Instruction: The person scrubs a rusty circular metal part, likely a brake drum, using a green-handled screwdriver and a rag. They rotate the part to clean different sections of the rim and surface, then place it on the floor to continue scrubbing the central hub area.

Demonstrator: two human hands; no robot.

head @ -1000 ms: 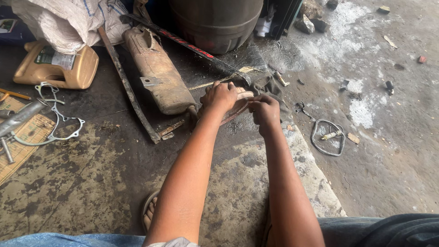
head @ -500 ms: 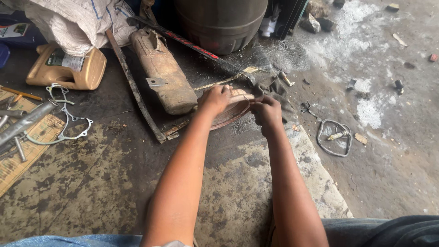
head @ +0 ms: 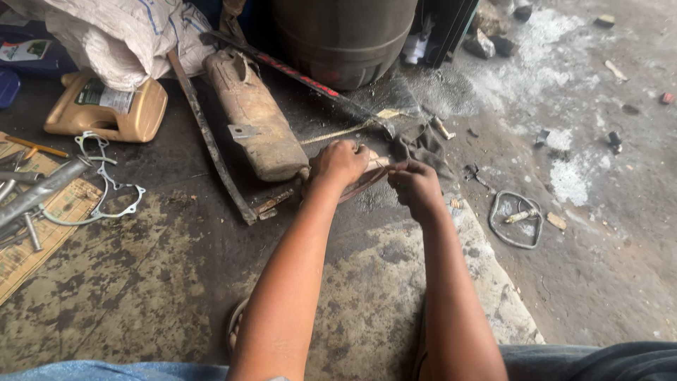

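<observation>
Oily, stained workshop floor (head: 141,282), concrete slab (head: 395,282) under the arms, clutter all round. Left hand (head: 339,164) is closed over the top of a curved brownish part (head: 361,180), looks like a worn band or shoe, pressing it down near the end of the rusty muffler (head: 254,116). Right hand (head: 417,185) is closed too, fingers pinched on the part's right end; what exactly sits between thumb and fingers is hidden. The part lies between both hands, just above the slab edge, touching or just beside the muffler tip, can't tell which. Dark rag (head: 423,144) just behind the right hand, hacksaw (head: 303,74) beyond it, wire loop (head: 518,219) well off to the right. Gasket (head: 106,194) and oil jug (head: 106,106) far left, not involved. My read on doing this well: keep the left palm as the clamp, weight straight down so the part doesn't rock on its curve; let the right do the fine work in short pulls along the edge, not across it. Grip is on greasy metal, so slip is the main risk; wiping with that rag would help. Keep fingertips off any raw edge.
</observation>
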